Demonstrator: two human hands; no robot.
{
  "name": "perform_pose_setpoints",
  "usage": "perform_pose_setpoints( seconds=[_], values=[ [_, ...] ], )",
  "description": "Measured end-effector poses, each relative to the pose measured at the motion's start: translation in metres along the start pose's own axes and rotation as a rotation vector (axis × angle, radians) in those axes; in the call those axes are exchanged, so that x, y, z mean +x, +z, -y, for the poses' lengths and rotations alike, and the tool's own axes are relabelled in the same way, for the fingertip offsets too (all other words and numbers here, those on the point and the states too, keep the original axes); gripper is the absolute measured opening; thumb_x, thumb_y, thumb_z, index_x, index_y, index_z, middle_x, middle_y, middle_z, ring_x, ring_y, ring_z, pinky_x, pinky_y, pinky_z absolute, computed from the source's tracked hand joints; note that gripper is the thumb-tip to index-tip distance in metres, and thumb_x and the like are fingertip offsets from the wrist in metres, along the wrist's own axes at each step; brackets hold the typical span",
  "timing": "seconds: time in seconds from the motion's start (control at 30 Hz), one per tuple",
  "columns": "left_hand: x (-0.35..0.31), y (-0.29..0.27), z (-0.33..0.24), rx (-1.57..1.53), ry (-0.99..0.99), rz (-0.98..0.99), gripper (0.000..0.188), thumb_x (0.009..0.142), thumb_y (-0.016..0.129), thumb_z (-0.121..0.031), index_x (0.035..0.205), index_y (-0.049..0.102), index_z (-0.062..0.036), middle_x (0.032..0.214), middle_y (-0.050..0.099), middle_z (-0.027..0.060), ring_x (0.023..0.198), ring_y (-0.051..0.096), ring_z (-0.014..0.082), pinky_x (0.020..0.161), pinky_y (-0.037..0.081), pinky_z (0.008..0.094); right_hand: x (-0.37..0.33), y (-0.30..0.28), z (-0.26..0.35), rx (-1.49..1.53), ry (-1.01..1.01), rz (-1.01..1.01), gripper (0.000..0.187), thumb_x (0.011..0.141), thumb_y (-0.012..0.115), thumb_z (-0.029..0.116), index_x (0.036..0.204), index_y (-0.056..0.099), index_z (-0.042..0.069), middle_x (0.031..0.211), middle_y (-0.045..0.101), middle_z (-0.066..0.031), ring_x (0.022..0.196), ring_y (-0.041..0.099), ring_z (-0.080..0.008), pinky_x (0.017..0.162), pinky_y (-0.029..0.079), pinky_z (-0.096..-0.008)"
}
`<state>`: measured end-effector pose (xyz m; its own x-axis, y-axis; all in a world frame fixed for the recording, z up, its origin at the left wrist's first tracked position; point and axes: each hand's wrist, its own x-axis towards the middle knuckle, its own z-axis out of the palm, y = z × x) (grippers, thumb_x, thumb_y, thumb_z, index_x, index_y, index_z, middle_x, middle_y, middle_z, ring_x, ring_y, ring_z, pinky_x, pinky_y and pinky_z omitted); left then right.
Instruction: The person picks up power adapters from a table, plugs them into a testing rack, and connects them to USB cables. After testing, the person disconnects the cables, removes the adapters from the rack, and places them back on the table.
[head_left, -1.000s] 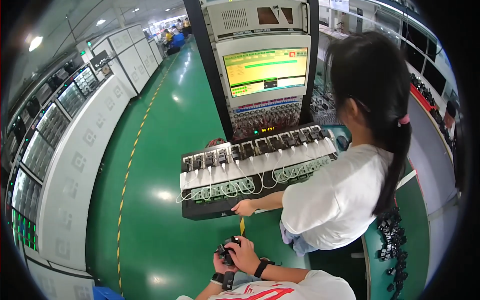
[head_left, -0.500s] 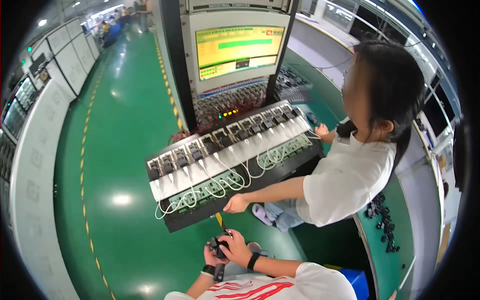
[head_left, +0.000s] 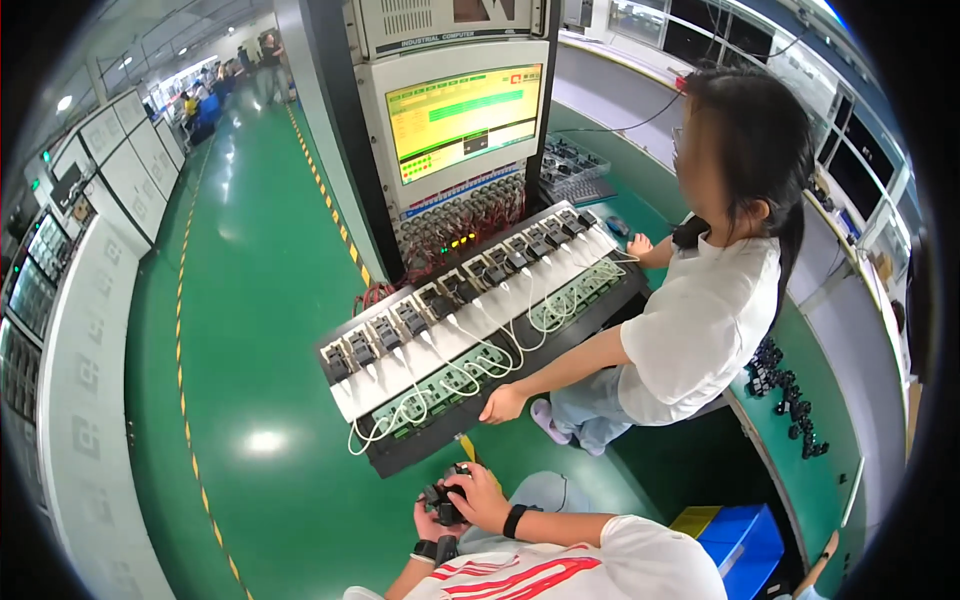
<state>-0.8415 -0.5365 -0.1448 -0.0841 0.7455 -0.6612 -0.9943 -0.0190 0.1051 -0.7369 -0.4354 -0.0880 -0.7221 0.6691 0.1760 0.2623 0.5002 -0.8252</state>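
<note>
In front of my body, low in the view, several small black blocky pieces point(head_left: 447, 506) are cupped between my two hands; their exact kind is too small to tell. My left hand point(head_left: 426, 522) wraps them from the left and below. On the other side, my right hand point(head_left: 484, 498) closes over their top with bent fingers. Just beyond is a long test fixture point(head_left: 392, 462) with a row of black sockets, white cables and green circuit boards. My hands stay apart from it.
A co-worker in a white shirt point(head_left: 690, 325) stands at right, one hand point(head_left: 505, 403) at the fixture's front edge, the other near a mouse point(head_left: 617, 226). Behind stands a rack with a lit screen point(head_left: 465, 120). Black parts point(head_left: 790, 400) lie on the right bench, above a blue bin point(head_left: 742, 550).
The view has shifted, so the fixture and co-worker sit slightly farther right and the rack lower. My hands still hold the black pieces, with the fingers slightly rearranged.
</note>
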Motion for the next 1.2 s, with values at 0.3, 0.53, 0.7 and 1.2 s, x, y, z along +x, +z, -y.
perform_pose_setpoints(
  seconds=[0.3,0.53,0.7,1.2],
  values=[
    [0.043,-0.001,0.016,0.122,-0.082,-0.078,0.052,0.081,0.041,-0.054,0.113,0.059,-0.0167,0.119,0.058,0.0086,0.111,0.055,0.0306,0.094,0.041,0.0541,-0.004,-0.013,-0.037,0.074,0.056,-0.066,0.027,0.084,0.059,0.012,0.109,0.049,0.007,0.116,0.043,-0.0224,0.111,0.042,-0.0401,0.095,0.036,-0.0458],
    [0.111,-0.053,0.047,0.051,-0.148,-0.247,0.049,0.082,0.044,-0.055,0.105,0.061,-0.0148,0.107,0.062,0.011,0.101,0.06,0.0303,0.084,0.047,0.0533,-0.021,0.008,-0.111,0.128,0.116,-0.104,0.022,0.084,0.058,0.01,0.106,0.055,0.008,0.111,0.046,-0.0214,0.107,0.046,-0.0392,0.092,0.039,-0.0441],
    [0.144,-0.066,0.074,0.389,0.016,-0.376,0.05,0.081,0.048,-0.052,0.11,0.056,-0.0115,0.105,0.062,0.01,0.097,0.06,0.029,0.079,0.048,0.0513,-0.043,0.028,-0.183,0.102,0.134,-0.114,0.024,0.084,0.057,0.007,0.107,0.049,0.004,0.113,0.042,-0.0228,0.107,0.046,-0.0395,0.094,0.038,-0.0424],
    [0.418,-0.265,0.078,0.617,0.194,0.001,0.048,0.083,0.041,-0.058,0.095,0.061,-0.0163,0.083,0.064,0.0081,0.067,0.061,0.0253,0.056,0.05,0.0357,-0.043,0.139,-0.398,-0.033,-0.038,-0.262,0.025,0.084,0.059,0.013,0.108,0.052,0.008,0.107,0.048,-0.0224,0.097,0.051,-0.0408,0.083,0.044,-0.0434]
  ],
)
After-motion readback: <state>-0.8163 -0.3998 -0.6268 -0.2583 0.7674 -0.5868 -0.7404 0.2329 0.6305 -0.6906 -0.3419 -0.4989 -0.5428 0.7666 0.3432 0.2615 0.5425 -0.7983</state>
